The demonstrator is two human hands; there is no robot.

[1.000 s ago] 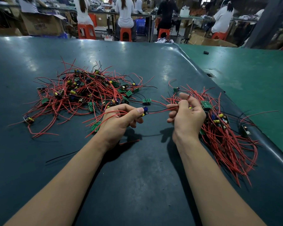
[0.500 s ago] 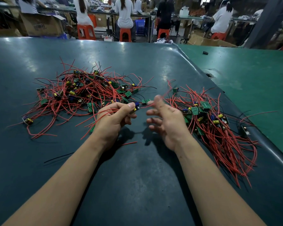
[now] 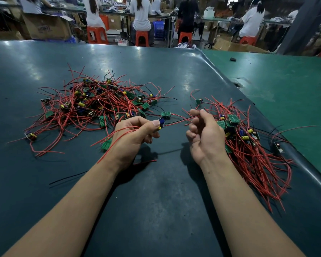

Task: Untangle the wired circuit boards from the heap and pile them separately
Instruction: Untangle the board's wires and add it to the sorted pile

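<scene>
On a dark teal table point(image 3: 156, 201) in a crowded workshop, a person's left hand point(image 3: 132, 140) pinched a small board point(image 3: 161, 124) with a blue part between thumb and curled fingers point(image 3: 152, 135), several red wires looping over the back of the hand. A black wire point(image 3: 182, 120) and a red one ran taut from the board to the right hand point(image 3: 204, 138), whose thumb and forefinger were clamped on them, the other fingers loosely curled. The heap point(image 3: 98, 106), a tangle of red and black leads with green boards and yellow capacitors, lay behind the left hand. The sorted pile point(image 3: 252, 153) lay just beside the right hand, its wires combed toward the near right edge. One loose black wire point(image 3: 69, 177) lay left of the left forearm. The mat's raised lip point(image 3: 267, 115) ran diagonally at right, meeting a lighter green surface point(image 3: 285, 86). Bare mat stretched between and before the forearms. Behind the table, workers point(image 3: 142, 13) sat on orange stools point(image 3: 97, 34) at benches, beside a cardboard box point(image 3: 46, 26).
</scene>
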